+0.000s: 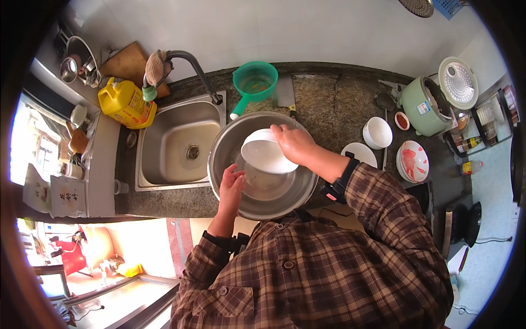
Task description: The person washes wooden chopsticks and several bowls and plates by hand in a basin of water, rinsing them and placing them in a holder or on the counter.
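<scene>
My right hand (294,144) grips the rim of a white bowl (267,154), which is tilted over a large stainless steel basin (263,207). Some liquid seems to lie in the basin's bottom, though how much I cannot tell. At the basin's left side, my left hand (231,185) is held over the rim with its fingers apart and nothing in it. The basin stands on a dark stone counter (316,107), at its front edge, right of a stainless steel sink (164,144).
Behind the basin are a green strainer-like ladle (254,82) and a cleaver (283,92). To the right stand a white bowl (377,133), a white plate (359,154), patterned bowls (413,161) and a green rice cooker (423,107). A yellow jug (125,105) and faucet (197,70) flank the sink.
</scene>
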Demonstrator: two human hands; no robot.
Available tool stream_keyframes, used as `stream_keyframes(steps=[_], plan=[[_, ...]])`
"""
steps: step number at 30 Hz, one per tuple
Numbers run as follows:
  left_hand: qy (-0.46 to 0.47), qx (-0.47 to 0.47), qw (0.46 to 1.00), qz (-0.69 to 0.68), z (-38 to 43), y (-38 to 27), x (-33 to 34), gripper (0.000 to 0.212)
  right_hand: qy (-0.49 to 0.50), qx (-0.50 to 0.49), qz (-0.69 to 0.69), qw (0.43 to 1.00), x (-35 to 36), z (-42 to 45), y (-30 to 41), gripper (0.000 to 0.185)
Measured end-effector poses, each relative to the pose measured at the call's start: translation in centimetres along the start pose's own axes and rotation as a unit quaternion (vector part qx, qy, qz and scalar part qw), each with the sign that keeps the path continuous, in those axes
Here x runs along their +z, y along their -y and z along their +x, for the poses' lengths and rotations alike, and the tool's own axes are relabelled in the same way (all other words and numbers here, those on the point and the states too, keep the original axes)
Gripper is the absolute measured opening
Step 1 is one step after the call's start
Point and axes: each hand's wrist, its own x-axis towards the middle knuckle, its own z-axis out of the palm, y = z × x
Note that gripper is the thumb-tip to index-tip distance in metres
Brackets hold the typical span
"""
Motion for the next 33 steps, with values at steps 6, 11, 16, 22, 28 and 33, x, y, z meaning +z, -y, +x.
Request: stream_keyframes(steps=[6,11,16,22,28,33], plan=[[0.002,-0.001,0.999,-0.037,1.0,1.6,-1.2,0.044,-0.021,-0.016,-0.205,0.978,0.8,0.5,1.7,0.050],[0.020,-0.040,0.996,-0.083,1.7,2.1,-1.5,0.050,0.077,0.087,-0.095,0.989,0.6,-1.0,2.6,0.042],[0.024,-0.045,0.997,-0.066,2.9,3.5,-1.3,0.062,0.206,0.323,0.401,0.832,4.3,-2.6,1.0,0.036],[0.069,-0.184,0.976,-0.095,1.0,-1.5,-0.7,0.079,0.128,0.323,0.727,0.592,7.3,-4.4,1.4,0.038],[0.004,-0.037,0.998,-0.052,0.4,-5.6,2.1,0.082,0.144,0.284,0.778,0.542,11.3,-3.1,3.1,0.034],[-0.019,0.139,0.955,0.262,0.8,-4.4,2.0,0.079,0.028,0.341,0.590,0.731,12.3,0.7,1.4,0.017]])
